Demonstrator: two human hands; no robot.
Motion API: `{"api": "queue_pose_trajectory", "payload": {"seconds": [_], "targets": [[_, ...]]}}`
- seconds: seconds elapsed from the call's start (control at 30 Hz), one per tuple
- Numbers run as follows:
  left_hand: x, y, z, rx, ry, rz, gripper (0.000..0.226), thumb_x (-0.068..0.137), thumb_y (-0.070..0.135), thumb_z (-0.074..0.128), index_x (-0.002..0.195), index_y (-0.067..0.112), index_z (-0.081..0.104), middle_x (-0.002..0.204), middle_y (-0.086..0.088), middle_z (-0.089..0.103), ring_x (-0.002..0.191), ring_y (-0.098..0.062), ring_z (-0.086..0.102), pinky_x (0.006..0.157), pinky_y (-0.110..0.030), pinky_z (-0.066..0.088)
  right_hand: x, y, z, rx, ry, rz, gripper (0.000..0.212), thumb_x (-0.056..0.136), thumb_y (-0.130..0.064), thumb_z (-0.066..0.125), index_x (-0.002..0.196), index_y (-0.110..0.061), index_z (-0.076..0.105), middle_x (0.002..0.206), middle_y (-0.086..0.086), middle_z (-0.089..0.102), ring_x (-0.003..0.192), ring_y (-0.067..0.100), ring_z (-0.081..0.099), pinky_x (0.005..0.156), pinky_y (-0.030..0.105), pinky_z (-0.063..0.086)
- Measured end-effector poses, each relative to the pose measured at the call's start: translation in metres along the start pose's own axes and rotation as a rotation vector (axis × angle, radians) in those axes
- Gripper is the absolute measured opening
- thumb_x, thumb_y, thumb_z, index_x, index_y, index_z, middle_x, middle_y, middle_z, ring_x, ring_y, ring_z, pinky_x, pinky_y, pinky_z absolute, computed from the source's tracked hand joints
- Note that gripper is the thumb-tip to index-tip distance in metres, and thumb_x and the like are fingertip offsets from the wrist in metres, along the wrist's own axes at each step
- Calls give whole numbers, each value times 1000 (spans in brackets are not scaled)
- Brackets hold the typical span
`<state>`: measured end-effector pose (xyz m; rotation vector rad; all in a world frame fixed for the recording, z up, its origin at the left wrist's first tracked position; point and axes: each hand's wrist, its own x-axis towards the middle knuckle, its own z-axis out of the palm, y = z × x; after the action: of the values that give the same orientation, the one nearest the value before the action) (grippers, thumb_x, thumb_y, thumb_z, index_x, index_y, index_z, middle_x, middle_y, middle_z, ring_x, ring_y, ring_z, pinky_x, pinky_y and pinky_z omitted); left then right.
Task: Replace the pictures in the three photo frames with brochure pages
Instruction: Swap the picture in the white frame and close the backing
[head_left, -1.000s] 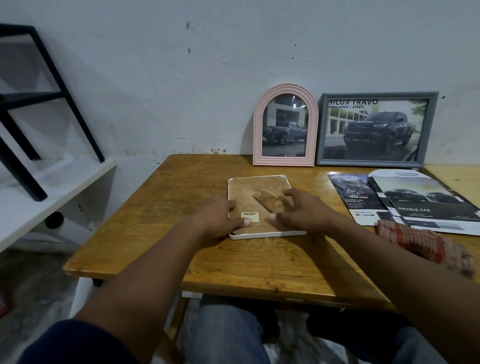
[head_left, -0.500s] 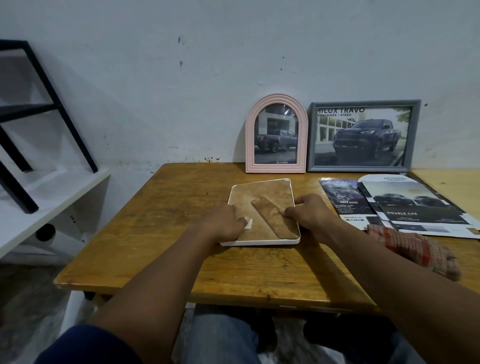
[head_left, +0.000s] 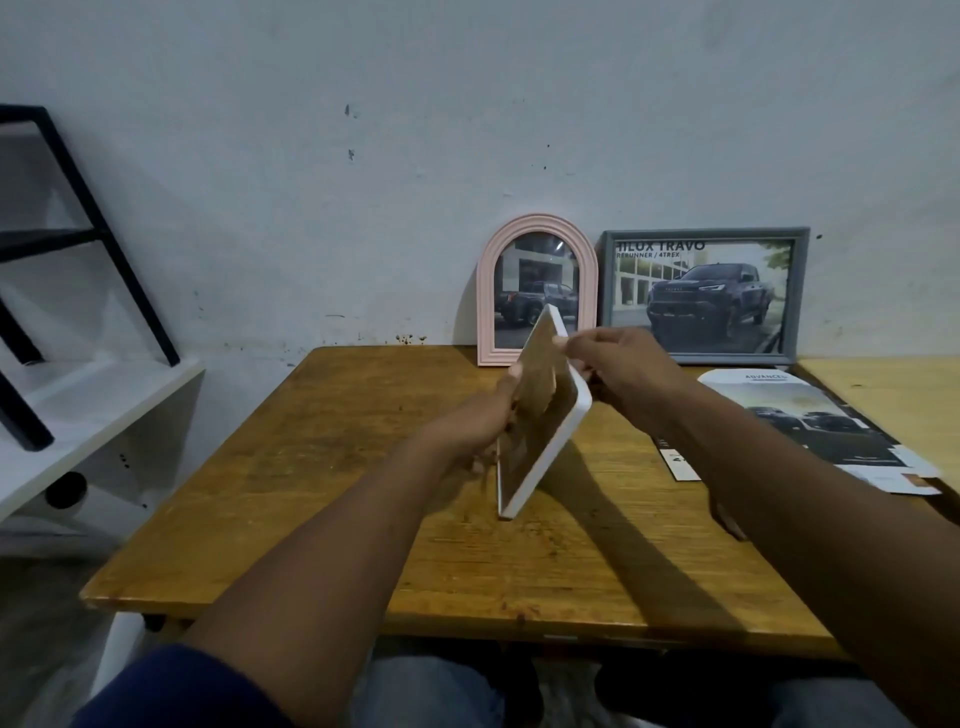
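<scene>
you have the white frame (head_left: 545, 441) up off the table (head_left: 363, 467), tilted on edge with its brown back facing you and one lower corner just above or touching the wood; which, you cannot tell. your left hand (head_left: 478, 421) is closed on the near left side of it, and your right hand (head_left: 618, 374) pinches the upper right edge, so both hands are clamped on the same frame, one at each side.

judge it as light and stiff, but likely fragile: if there is glass in front, a twist or a knock on the corner could crack it. the smooth white rim looks slippery, so grip by the edges, not the face, and keep fingers off the stand flap on the back, which may fold loose.

the pink arched frame (head_left: 537, 291) and grey frame (head_left: 704, 296) lean against the wall behind, close to your hands; mind them as you turn this one. the brochure pages (head_left: 810, 421) lie to your right.
</scene>
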<state>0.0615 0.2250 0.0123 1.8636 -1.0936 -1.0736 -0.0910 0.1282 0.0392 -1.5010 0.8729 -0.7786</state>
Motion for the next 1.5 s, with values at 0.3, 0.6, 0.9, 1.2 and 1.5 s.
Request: {"api": "queue_pose_trajectory", "payload": {"seconds": [0.3,0.6,0.9,1.2,1.5], "targets": [[3,2,-19,-423,-53,-64,81,82,82,53,120,12,69,109,-22,73,100,-39,72,84,-52,61,-14,4,13,-270,-50,-143,24,100,-27,57,116,-18,73,99,-2,67,86,10,56,68,24,41],[-2,-28,-58,-310,89,-105,33,100,40,58,117,13,66,94,-11,79,85,-29,77,70,-43,62,-7,64,17,-624,-89,-28,45,97,-39,61,137,-20,55,115,1,59,93,12,59,71,28,53],[16,-69,-31,217,281,-127,39,99,49,59,103,11,67,91,-3,75,82,-21,73,75,-40,62,-6,100,13,-904,-11,-91,49,99,-42,53,142,-22,47,138,8,51,123,28,50,101,48,46],[29,-86,9,891,500,209,51,105,51,33,136,17,56,134,-6,56,119,-25,52,94,-44,49,-17,122,3,-1113,133,-246,42,104,-34,37,140,-13,48,134,9,48,117,25,45,95,41,43],[32,-89,2,971,378,178,67,105,58,15,152,17,40,159,-8,37,149,-31,24,118,-54,23,-13,111,3,-1169,52,-199,44,104,-40,35,136,-13,51,134,10,47,116,27,46,98,46,44]]}}
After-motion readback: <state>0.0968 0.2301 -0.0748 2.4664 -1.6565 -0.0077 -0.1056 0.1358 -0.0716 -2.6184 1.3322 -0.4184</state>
